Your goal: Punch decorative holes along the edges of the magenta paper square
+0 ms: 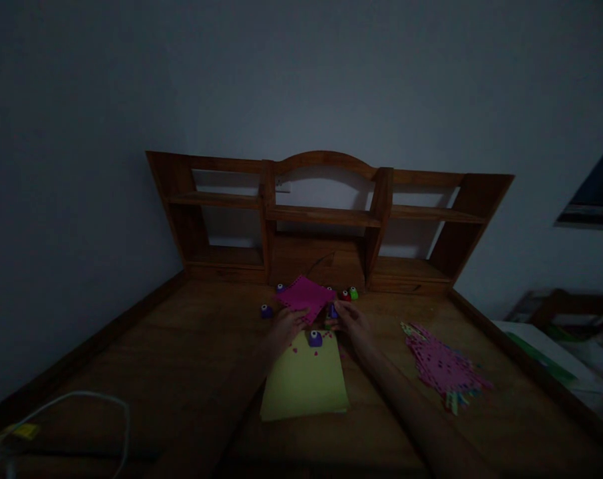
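In the head view, the pink sheet (304, 297) is held up over the far middle of the wooden surface (206, 352), beyond the yellow paper (304, 382). The left hand (289, 324) pinches its near edge between thumb and fingers. The right hand (349, 320) has its grip closed around a small purple punch (333, 311) by the sheet's right corner; the dim light hides whether the punch's mouth is over the edge.

With the sheet pinched at one side only, a push from the punch could swing or crease it, leaving a hole crooked. Holes set too close might tear the already notched rim. A second purple punch (315, 339) sits at the yellow paper's far edge, near both hands, so a wrist could knock it. Loose pink bits (295, 350) beside it could scatter if brushed.
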### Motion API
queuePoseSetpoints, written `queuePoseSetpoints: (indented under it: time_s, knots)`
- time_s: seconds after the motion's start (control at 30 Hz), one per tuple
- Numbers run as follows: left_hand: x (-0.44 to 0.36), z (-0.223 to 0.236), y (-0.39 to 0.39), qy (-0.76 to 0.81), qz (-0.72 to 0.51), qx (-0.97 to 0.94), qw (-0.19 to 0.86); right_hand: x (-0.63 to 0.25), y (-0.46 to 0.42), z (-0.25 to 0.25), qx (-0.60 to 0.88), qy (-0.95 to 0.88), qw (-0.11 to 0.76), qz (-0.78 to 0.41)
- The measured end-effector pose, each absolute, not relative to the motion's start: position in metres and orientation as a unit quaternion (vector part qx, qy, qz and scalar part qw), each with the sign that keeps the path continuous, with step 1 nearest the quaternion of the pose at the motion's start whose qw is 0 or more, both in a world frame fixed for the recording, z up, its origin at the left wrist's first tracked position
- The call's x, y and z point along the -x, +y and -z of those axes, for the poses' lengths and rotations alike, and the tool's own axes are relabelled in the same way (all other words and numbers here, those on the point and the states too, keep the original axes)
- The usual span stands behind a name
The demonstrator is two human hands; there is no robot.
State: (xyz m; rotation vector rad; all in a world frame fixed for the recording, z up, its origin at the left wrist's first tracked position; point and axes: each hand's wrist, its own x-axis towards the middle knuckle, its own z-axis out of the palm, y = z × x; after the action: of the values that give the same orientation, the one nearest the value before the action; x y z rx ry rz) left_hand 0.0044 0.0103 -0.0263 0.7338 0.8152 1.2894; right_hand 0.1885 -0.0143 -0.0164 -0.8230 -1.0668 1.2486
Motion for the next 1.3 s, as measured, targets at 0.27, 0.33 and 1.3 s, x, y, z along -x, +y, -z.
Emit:
queuePoseSetpoints:
  time_s: [0.27,0.33,1.3]
  knots:
    - [-0.004,0.004,-0.006,0.339,-0.583,-0.394,0.625,-0.188,-0.018,0.012,0.361,-0.462,0.604,-0.54]
    - [-0.006,0.0,-0.01,0.341,-0.588,-0.4,0.615,-0.188,-0.018,0.012,0.35,-0.461,0.595,-0.557]
    - [0.0,-0.001,-0.002,0.423,-0.631,-0.429,0.489,-0.183,-0.027,0.007,0.342,-0.481,0.574,-0.567]
